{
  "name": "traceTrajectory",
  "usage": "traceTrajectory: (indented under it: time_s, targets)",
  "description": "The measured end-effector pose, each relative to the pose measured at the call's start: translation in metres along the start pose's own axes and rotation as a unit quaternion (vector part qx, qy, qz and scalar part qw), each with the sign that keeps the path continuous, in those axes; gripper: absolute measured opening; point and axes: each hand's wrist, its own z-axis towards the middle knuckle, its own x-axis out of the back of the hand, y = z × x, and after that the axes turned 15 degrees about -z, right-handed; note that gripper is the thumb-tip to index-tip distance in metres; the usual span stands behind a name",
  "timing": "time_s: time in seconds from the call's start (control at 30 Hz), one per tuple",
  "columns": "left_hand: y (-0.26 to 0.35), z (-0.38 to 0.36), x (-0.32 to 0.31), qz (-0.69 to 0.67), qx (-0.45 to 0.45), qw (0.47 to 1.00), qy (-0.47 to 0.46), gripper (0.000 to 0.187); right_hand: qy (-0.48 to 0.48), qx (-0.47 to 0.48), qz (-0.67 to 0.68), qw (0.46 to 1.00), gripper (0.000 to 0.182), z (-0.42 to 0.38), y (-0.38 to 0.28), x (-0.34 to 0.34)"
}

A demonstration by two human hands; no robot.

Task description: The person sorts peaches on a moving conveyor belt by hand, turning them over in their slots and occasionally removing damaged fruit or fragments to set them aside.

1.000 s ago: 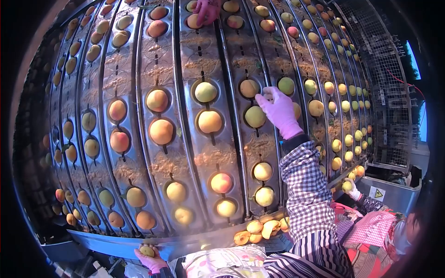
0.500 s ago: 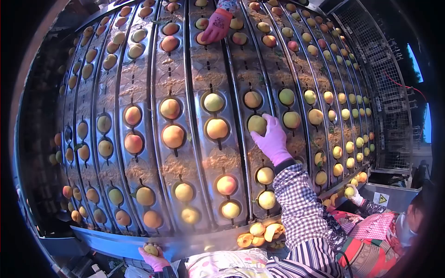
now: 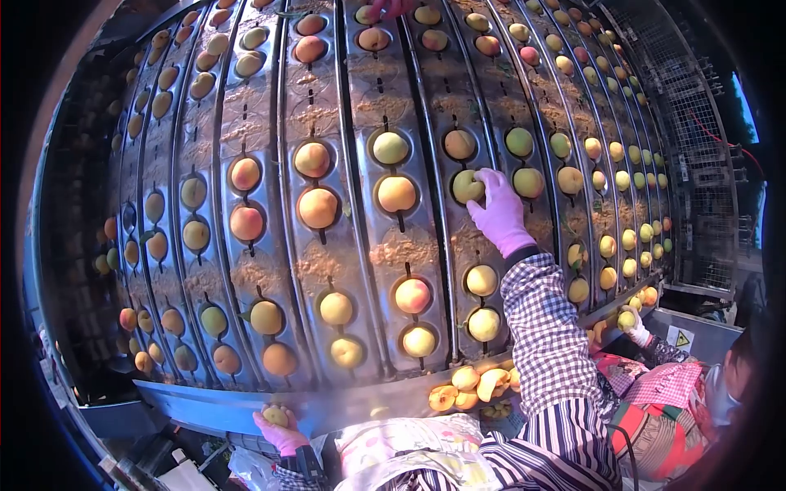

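My right hand, in a pink glove, has its thumb and fingers around a greenish peach that sits in a cup of the metal tray conveyor. Low on the left, by the blue front rail, my left hand is closed on a yellowish peach, also in a pink glove. Just left of my right hand, an orange-yellow peach lies in the neighbouring tray. A yellow peach rests in a cup nearer to me, beside my checked sleeve.
Cut and whole peaches lie on the front ledge. At the right, a co-worker's gloved hand holds a yellow peach. Another person's pink glove shows at the top edge. A wire mesh guard borders the right side.
The trays and peaches appear higher in view, partly because the view has shifted. My right hand has moved up with its peach. The far person's hand has mostly left the view.
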Motion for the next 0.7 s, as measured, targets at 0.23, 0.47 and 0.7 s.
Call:
traceTrajectory:
  time_s: [0.23, 0.47, 0.7]
  targets:
    - [-0.001, 0.001, 0.0, -0.014, 0.003, 1.0, -0.008, 0.047, -0.038, -0.08, -0.03, 0.996, 0.06, 0.013, -0.025, 0.021]
    - [-0.003, 0.003, 0.0, -0.013, -0.002, 1.0, -0.008, 0.047, -0.029, -0.029, 0.04, 0.998, 0.062, 0.006, -0.01, -0.004]
    - [-0.003, 0.004, 0.001, -0.008, -0.008, 1.0, -0.006, 0.046, -0.003, 0.031, -0.091, 0.995, 0.07, 0.011, -0.048, 0.022]
